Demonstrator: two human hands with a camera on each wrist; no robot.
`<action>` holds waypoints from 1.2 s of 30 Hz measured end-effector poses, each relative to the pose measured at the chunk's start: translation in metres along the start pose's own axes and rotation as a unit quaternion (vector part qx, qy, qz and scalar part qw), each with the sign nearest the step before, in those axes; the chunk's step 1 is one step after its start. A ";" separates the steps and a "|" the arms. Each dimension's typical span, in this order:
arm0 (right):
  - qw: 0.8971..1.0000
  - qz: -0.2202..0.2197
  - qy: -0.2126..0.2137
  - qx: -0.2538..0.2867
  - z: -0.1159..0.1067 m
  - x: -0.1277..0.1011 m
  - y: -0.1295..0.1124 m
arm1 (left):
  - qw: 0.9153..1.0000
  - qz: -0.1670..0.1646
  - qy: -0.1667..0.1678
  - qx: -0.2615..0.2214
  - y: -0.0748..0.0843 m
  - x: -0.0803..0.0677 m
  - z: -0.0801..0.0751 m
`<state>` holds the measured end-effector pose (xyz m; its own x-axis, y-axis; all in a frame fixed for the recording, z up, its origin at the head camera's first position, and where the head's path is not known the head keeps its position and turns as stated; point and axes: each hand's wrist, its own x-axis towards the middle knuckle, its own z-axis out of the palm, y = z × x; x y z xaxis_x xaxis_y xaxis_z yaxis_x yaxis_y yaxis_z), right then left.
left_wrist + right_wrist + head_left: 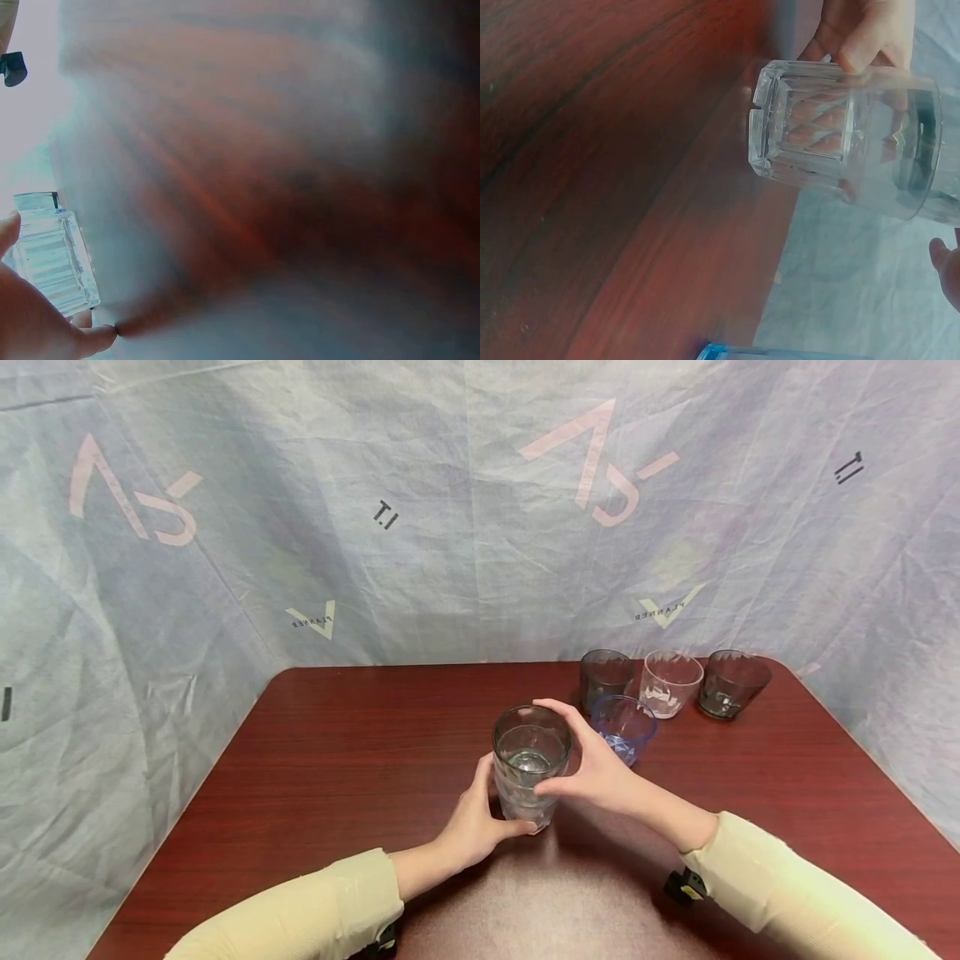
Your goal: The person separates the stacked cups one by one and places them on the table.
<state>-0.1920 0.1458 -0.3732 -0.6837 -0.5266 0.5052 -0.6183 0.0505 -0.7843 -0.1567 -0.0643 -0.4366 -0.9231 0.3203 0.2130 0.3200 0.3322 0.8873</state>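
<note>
Two hands on the stacked clear glasses [529, 767] mid-table [337, 760]: left hand [471, 820] curls round the bottom, right hand [592, 768] pinches the upper rim. Blue glass [624, 727] just beside at 2 o'clock, w/ 3 more glasses [670, 682] behind it.

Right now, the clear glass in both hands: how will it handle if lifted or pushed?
The clear glass looks rigid and probably fragile, with thick faceted walls in the right wrist view, so likely heavy for its size. Its smooth surface may be slippery. A second glass seems nested inside, so it could rattle or shift. Both hands, left hand and right hand, wrap it.
</note>
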 end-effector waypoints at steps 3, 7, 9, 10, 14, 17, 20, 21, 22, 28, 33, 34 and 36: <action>1.000 -0.001 0.003 -0.005 0.000 0.000 -0.001 | 1.000 0.000 0.000 0.000 -0.001 0.000 0.000; 1.000 -0.002 0.002 0.003 0.001 0.000 -0.001 | 1.000 -0.004 0.000 0.001 0.001 0.000 0.000; 1.000 -0.001 0.002 0.006 0.001 0.000 -0.001 | 1.000 -0.005 0.000 0.003 0.002 0.000 0.000; 1.000 -0.002 0.002 0.005 0.001 0.000 -0.001 | 1.000 -0.005 0.000 0.004 0.003 0.000 0.000; 1.000 -0.008 0.005 -0.002 0.000 0.001 -0.001 | 1.000 -0.003 0.002 0.008 0.003 0.000 0.000; 1.000 -0.015 0.006 -0.006 0.000 0.001 -0.001 | 1.000 -0.002 0.005 0.010 0.002 0.000 0.000; 1.000 -0.017 0.009 -0.012 -0.001 0.001 0.000 | 1.000 -0.002 0.005 0.011 0.002 0.000 0.000; 1.000 -0.016 0.011 -0.014 0.000 0.000 0.001 | 1.000 -0.002 0.005 0.012 0.002 0.000 0.000; 1.000 -0.017 0.012 -0.015 0.000 0.000 0.001 | 1.000 -0.002 0.004 0.013 0.001 0.000 0.000; 0.999 -0.024 0.022 -0.002 0.000 0.001 0.001 | 1.000 -0.004 0.004 0.017 0.000 0.000 0.001; 0.998 -0.035 0.039 0.017 -0.003 0.004 -0.005 | 1.000 -0.002 0.006 0.016 0.000 0.000 0.001; 0.998 -0.040 0.044 0.026 -0.004 0.005 -0.007 | 1.000 -0.002 0.007 0.015 0.000 0.000 0.001; 0.997 -0.051 0.054 0.035 -0.006 0.007 -0.011 | 1.000 -0.001 0.008 0.016 0.000 0.000 0.001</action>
<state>-0.1923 0.1467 -0.3584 -0.6589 -0.4310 0.6165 -0.6606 -0.0604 -0.7483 -0.1565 -0.0633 -0.4370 -0.9266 0.3064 0.2181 0.3250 0.3607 0.8742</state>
